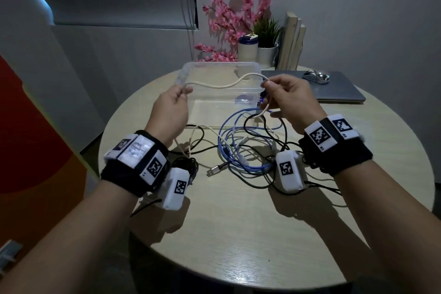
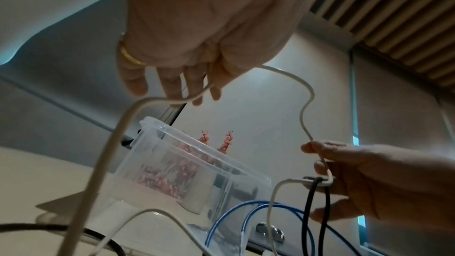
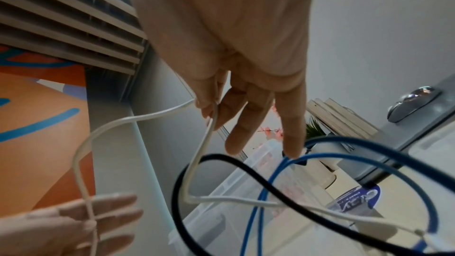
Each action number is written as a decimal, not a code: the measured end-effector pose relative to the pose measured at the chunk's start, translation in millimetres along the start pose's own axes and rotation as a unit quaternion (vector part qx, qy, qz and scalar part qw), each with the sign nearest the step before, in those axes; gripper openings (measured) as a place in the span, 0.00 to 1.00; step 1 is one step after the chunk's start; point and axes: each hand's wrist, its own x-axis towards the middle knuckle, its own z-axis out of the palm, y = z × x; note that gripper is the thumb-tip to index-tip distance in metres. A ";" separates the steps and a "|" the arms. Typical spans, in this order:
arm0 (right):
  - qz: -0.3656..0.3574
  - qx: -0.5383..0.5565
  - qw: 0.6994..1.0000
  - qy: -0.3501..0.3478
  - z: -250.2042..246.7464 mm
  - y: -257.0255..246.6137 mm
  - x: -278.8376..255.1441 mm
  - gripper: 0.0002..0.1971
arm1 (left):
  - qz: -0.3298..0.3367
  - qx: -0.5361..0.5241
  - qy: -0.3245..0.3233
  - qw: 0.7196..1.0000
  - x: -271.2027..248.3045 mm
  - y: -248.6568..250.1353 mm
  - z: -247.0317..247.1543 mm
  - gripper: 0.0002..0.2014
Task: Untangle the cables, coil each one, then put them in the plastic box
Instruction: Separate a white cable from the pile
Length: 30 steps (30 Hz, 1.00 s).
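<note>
Meanwhile left hand [image 1: 170, 110] and right hand [image 1: 287, 100] apparently both pinch the white cable [image 1: 222, 83].

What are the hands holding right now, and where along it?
Both pinch the white cable: the left hand and the right hand each hold a mid-length point, a lifted span between them. Its ends trail into the tangle.

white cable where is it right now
In the head view the white cable is stretched between the left hand and right hand, above the clear plastic box.
</note>
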 end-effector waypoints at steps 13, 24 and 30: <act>-0.050 -0.077 0.995 0.032 9.2 3.6 0.9 0.07 | 0.155 0.196 -0.188 0.950 -22.6 23.0 7.5 0.23; -0.066 -0.067 0.995 0.018 16.2 -2.0 -3.4 0.06 | 0.156 0.137 -0.222 0.953 -15.3 18.4 13.3 0.12; -0.073 -0.020 0.995 -0.067 22.8 -9.3 -14.8 0.07 | 0.113 -0.024 -0.207 0.971 -21.4 18.0 26.6 0.06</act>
